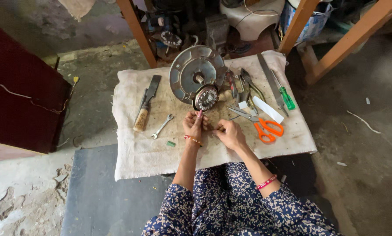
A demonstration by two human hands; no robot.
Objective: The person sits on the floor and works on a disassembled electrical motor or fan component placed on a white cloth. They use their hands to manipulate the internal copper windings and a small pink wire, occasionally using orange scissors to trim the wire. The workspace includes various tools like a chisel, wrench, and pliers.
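My left hand [194, 125] and my right hand [230, 133] meet over a dirty white cloth [143, 148], fingers pinched together on something small that I cannot make out. Just beyond my fingertips lies a wound stator core [206, 98] with copper-coloured windings, leaning against a round grey metal motor cover [196, 75] with a shaft at its centre. Both wrists wear thread bracelets.
On the cloth lie a wooden-handled chisel [146, 102], a small spanner [162, 126], orange-handled scissors [260, 124], pliers [249, 87], a green-handled screwdriver [284, 95], a flat metal file [269, 83] and a white strip [268, 109]. Wooden legs [137, 30] and motor parts stand behind; a dark red cabinet [21, 100] is left.
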